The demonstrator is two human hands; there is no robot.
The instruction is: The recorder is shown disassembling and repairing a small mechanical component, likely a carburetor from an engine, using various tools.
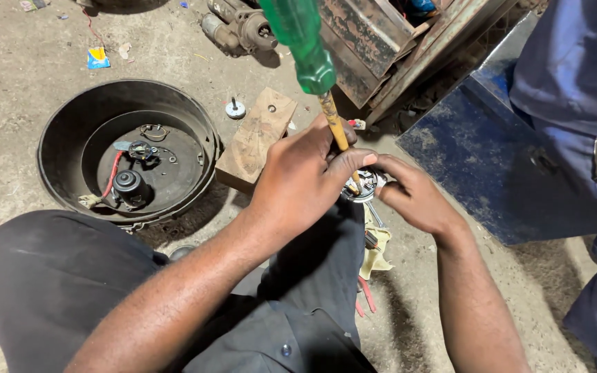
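View: You look down from your head at your own two hands, held above your lap over a gritty concrete floor (29, 62).
Left hand: Your left hand (302, 181) reaches in from the near left. Its fingers are wrapped together around the lower shaft of a screwdriver (312, 69) and partly cover the part below.
Screwdriver: It has a clear green handle at the top centre of the view and a yellowish shaft that leans down and to the right. Its tip meets a small round metal part (362, 186).
Right hand: Your right hand (416, 197) comes in from the near right. Its fingers are closed on the right side of the small round metal part, pinching it steady.
Small round metal part: It sits between your two hands at the centre of the view, mostly hidden by fingers, so its details cannot be told.
Far left: A large round black housing (57, 138) lies open on the floor, with a small black motor (131, 186) and a red wire (112, 174) inside.
Centre: A wooden block (253, 141) lies just right of the housing, beyond your left hand.
Right: Another person's legs in blue trousers (582, 97) stand beside a blue metal box (471, 152).
Below your hands: A pale cloth (376, 257) lies on the floor by your dark trousers (50, 276).
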